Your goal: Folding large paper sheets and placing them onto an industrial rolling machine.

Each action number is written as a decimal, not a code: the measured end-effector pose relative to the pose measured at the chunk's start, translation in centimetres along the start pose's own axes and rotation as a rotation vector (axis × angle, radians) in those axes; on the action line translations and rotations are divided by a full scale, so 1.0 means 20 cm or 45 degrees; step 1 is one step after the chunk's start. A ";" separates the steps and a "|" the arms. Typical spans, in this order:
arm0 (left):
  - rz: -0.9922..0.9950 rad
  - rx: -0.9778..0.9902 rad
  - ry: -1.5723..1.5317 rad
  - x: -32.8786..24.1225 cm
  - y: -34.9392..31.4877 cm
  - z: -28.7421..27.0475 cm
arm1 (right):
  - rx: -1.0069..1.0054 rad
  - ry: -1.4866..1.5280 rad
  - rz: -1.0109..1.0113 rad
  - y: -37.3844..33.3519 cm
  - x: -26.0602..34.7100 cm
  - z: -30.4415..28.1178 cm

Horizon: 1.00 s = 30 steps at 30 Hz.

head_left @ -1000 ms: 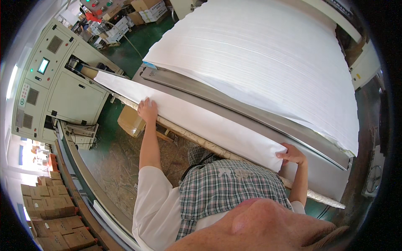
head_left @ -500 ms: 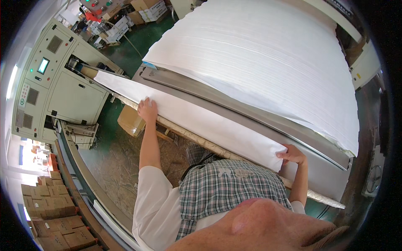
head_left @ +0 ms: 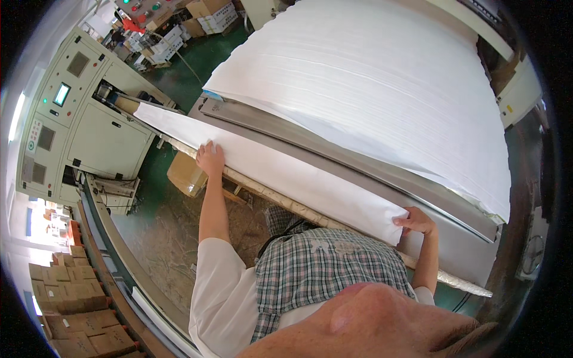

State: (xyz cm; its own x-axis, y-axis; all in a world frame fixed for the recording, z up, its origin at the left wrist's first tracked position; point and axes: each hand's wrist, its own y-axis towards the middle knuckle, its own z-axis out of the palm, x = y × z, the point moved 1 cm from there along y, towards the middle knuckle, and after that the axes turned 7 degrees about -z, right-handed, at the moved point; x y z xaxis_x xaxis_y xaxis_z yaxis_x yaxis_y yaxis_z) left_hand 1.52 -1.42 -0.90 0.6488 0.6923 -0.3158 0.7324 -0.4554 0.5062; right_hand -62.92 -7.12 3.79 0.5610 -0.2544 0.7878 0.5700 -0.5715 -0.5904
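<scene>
A long white folded strip (head_left: 286,170), paper or cloth by its look, lies along the near edge of a grey metal table (head_left: 441,244). On the strip's near edge, toward its left half, my left hand (head_left: 210,159) rests with its fingers laid on the white surface. At the right end, my right hand (head_left: 416,221) pinches the strip's corner between thumb and fingers, and small creases show there. Beyond a metal bar (head_left: 352,164) on the table rises a broad stack of white sheets (head_left: 364,89) with many layered edges.
To the left stands a pale machine cabinet (head_left: 95,137) with a lit screen. A padded rail (head_left: 268,200) runs along the table front, close to my checked apron (head_left: 322,268). A cardboard box (head_left: 186,173) sits on the floor; several cartons (head_left: 71,289) are piled lower left.
</scene>
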 end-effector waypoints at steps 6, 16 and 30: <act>0.024 -0.015 -0.010 0.00 0.00 0.00 | -0.017 0.013 -0.006 0.00 -0.01 0.00; 0.024 -0.030 0.000 0.00 0.00 0.00 | -0.020 -0.021 0.031 0.00 0.00 0.00; 0.012 0.013 0.017 0.02 0.00 0.01 | -0.008 0.004 0.010 -0.01 0.02 0.00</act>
State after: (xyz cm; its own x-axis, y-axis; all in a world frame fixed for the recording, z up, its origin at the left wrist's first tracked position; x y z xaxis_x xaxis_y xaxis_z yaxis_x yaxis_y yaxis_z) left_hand 1.85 -1.39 -1.20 0.6530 0.6952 -0.3003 0.7282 -0.4675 0.5012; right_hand -62.85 -7.06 4.22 0.5638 -0.2611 0.7835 0.5616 -0.5744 -0.5955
